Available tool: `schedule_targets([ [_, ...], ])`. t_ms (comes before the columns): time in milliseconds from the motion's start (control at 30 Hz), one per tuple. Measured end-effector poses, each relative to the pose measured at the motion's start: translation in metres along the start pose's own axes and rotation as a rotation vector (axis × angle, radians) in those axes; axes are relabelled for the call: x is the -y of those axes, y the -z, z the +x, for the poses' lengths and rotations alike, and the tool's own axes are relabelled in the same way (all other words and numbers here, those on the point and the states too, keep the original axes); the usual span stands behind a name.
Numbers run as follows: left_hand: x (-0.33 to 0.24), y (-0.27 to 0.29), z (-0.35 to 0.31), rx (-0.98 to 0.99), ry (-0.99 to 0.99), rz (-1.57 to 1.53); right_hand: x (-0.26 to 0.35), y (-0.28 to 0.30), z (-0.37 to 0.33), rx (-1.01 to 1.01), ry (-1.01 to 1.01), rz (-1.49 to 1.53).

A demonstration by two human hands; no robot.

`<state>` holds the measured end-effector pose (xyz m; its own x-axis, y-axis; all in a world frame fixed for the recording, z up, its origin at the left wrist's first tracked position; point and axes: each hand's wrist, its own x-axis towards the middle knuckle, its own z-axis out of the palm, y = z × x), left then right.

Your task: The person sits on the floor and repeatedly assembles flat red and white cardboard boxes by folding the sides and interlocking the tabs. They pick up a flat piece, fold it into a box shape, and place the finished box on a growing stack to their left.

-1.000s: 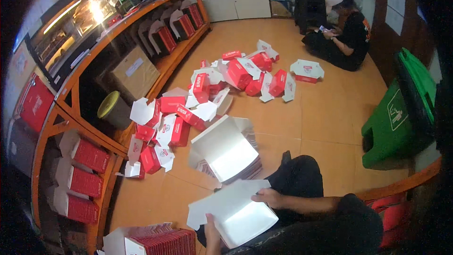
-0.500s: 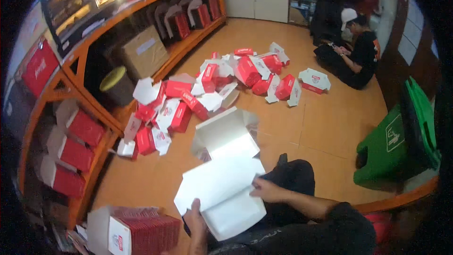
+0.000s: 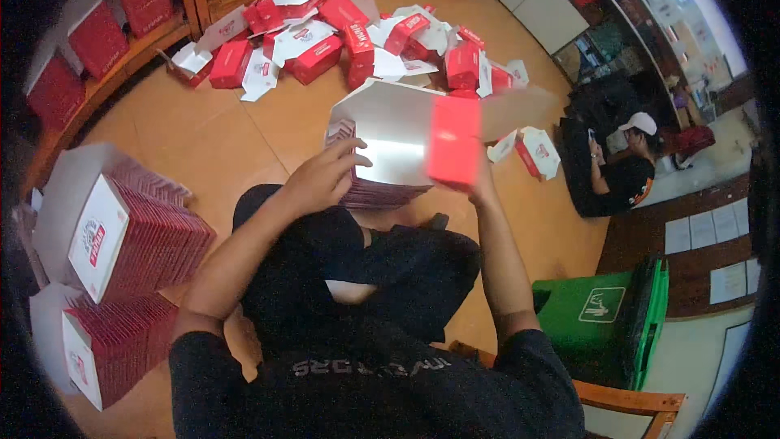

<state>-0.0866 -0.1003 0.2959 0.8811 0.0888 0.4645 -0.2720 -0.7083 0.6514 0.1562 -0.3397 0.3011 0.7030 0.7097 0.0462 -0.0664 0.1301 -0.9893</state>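
In front of my crossed legs stands a stack of nested takeaway boxes (image 3: pixel 390 142), the top one showing its pale, shiny inside. My left hand (image 3: pixel 325 175) is at the stack's left side, fingers apart, seemingly touching the top box's edge. On the right, my right hand (image 3: pixel 483 183) grips a folded red takeaway box (image 3: pixel 453 142), raised beside the stack and smeared by motion. That box hides most of the right hand's fingers. A blurred pale flap reaches out to its right.
Beyond the stack lies a loose heap of red and white boxes (image 3: pixel 313 53). Two nested stacks (image 3: pixel 158 232) stand at my left, near a wooden shelf (image 3: pixel 130 57) holding more. A green bin (image 3: pixel 585 317) is at right; another person (image 3: pixel 621 167) sits on the floor at far right.
The white-sided box both hands held over my lap is now a folded red box in my right hand, farther forward. My left hand has let go and moved to the stack. The view has turned.
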Motion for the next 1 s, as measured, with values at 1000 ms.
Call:
schedule_targets([
  [1000,0.040,-0.019,-0.001,0.073,0.036,-0.172,-0.002,-0.057,0.035,-0.210,-0.161,-1.696],
])
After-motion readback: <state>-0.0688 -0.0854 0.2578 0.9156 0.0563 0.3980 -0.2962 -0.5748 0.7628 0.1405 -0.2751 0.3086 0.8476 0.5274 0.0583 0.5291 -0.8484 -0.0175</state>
